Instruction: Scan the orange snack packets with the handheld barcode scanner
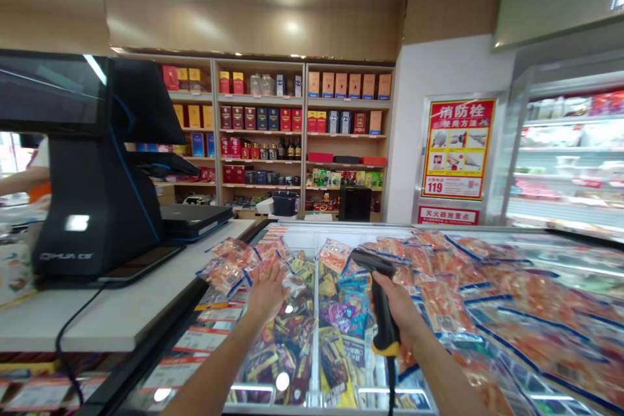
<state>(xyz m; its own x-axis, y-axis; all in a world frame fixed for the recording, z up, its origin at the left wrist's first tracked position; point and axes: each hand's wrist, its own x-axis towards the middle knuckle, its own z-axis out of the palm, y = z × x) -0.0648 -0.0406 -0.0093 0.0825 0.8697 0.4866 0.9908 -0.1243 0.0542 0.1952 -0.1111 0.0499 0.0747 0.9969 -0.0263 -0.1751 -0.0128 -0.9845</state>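
Observation:
My right hand (pixel 403 313) is wrapped around the grip of a black and yellow barcode scanner (pixel 385 324), its head tilted up toward the left and its cable hanging down. My left hand (pixel 267 291) lies with fingers stretched out on clear, blue-edged packs of orange-pink food (pixel 227 270) at the left side of a freezer's glass top. Between my hands, one similar pack (pixel 334 253) sits near the scanner's head. Many more packs (pixel 441 305) are spread over the right side of the glass. Through the glass show colourful wrapped frozen goods (pixel 287 344).
At left, a black checkout terminal (pixel 97 201) stands on a white counter (pixel 92 318), its cable hanging over the edge. Price labels (pixel 199 339) line the freezer's left side. Behind are shelves (pixel 260 101) of boxes and bottles. A refrigerated display (pixel 570 162) is at right. A person's arm (pixel 24 181) shows at far left.

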